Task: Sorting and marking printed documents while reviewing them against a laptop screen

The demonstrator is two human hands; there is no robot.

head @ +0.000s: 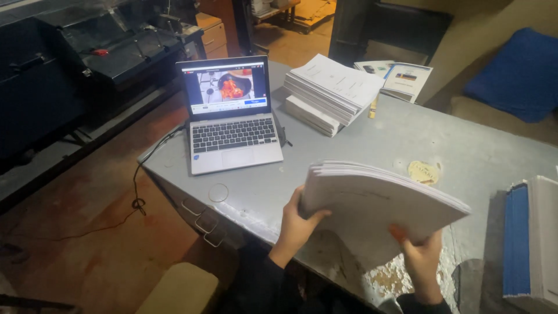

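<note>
Both hands hold a thick sheaf of white paper (378, 203) just above the near edge of the grey metal table (349, 134). The left hand (296, 227) grips the sheaf's left edge, thumb on top and fingers curled under; the right hand (421, 259) pinches its lower right corner, fingers closed around the sheets. The sheaf is tilted, with its far right corner hanging free and the leaves fanning slightly there.

That loose corner seems the weak spot: with support only along the near side, the sheets could slide apart and spill toward the floor. An open laptop (229, 113) sits well apart to the left, a taller stack of printed sheets (331, 90) beyond it. A blue-edged pile (532, 238) stands at the right, possibly bound, though the dim light makes that hard to tell.
</note>
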